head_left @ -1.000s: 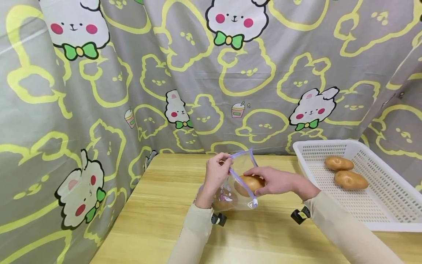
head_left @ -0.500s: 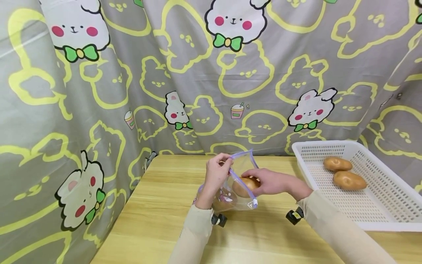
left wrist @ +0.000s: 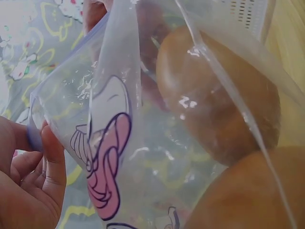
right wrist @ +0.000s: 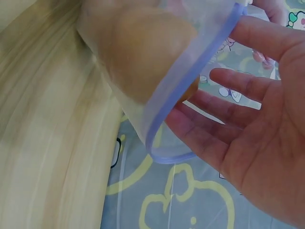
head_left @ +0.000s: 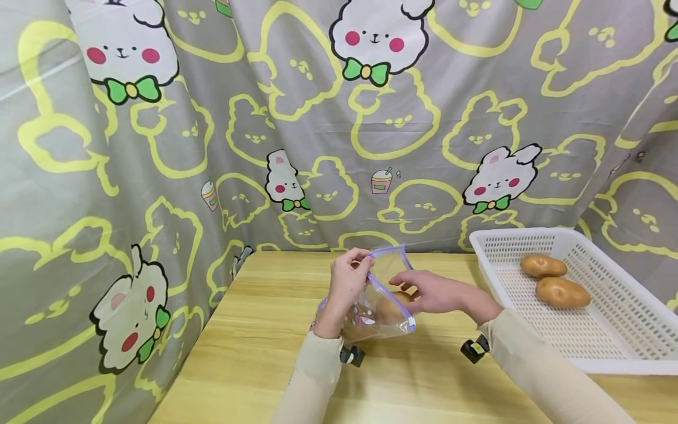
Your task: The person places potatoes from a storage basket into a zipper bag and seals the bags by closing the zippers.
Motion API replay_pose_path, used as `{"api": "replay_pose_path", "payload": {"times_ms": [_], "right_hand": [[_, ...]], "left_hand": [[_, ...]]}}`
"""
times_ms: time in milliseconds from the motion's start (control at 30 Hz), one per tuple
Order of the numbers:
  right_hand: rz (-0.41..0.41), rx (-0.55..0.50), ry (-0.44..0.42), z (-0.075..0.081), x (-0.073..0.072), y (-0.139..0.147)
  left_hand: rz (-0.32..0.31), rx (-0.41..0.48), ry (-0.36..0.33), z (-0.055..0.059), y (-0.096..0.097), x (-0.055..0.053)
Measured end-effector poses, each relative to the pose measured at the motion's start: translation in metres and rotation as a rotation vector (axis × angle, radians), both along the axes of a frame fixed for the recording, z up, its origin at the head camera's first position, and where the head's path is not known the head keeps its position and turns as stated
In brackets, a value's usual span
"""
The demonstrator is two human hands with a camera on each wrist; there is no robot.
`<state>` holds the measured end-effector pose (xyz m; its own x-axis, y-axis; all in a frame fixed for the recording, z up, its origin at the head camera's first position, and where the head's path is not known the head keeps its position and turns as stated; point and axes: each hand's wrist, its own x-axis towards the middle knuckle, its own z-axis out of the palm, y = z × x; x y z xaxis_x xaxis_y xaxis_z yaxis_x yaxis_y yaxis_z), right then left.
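My left hand (head_left: 349, 280) and right hand (head_left: 436, 291) are bare up to the wrists. My left sleeve (head_left: 313, 374) and right sleeve (head_left: 545, 365) are plain pale cream, long and fairly close-fitting, creased near the cuffs. Beside the left cuff sits a small boxy black camera (head_left: 352, 355); its twin (head_left: 474, 348) by the right cuff carries a yellowish patch.

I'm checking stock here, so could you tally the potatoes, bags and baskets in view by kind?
White perforated plastic basket: 1
Clear plastic zip bag with purple rim: 1
Smooth brown oval potatoes: 4 (2 in the basket, 2 visible through the bag)
Total: 6
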<state>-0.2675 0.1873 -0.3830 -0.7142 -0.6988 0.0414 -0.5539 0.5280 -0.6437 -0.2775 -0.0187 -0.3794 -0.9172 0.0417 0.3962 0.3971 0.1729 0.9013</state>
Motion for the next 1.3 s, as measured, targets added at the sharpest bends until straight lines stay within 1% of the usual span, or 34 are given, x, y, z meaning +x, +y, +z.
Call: {"api": "replay_pose_path", "payload": {"times_ms": [133,267,367,467,600,767,900,1000,1233,1300], "right_hand": [[-0.023,0.007,0.0,0.002,0.002,0.004],[-0.039,0.01,0.011,0.009,0.006,0.01],[-0.044,0.005,0.065,0.018,0.011,0.019],[-0.063,0.0,0.13,0.027,0.014,0.031],[-0.13,0.019,0.207,0.038,0.015,0.057],[-0.231,0.054,0.251,0.045,0.013,0.096],[-0.312,0.092,0.264,0.04,0.007,0.13],[-0.342,0.105,0.273,0.032,0.003,0.154],[-0.405,0.146,0.306,0.011,-0.003,0.205],[-0.409,0.152,0.308,0.006,-0.004,0.217]], "left_hand": [[0.002,0.014,0.008,-0.006,0.0,-0.004],[0.002,0.015,0.004,-0.006,0.001,-0.004],[0.002,0.016,0.001,-0.005,0.002,-0.004],[-0.009,0.022,0.006,0.008,0.002,0.007],[-0.023,0.022,0.004,0.026,0.003,0.023],[-0.026,0.017,0.005,0.028,0.003,0.024],[-0.023,0.014,0.013,0.028,0.003,0.025],[-0.018,0.019,0.01,0.027,0.001,0.024],[-0.017,0.014,0.017,0.029,0.0,0.023],[-0.011,0.012,0.023,0.029,0.0,0.023]]}}
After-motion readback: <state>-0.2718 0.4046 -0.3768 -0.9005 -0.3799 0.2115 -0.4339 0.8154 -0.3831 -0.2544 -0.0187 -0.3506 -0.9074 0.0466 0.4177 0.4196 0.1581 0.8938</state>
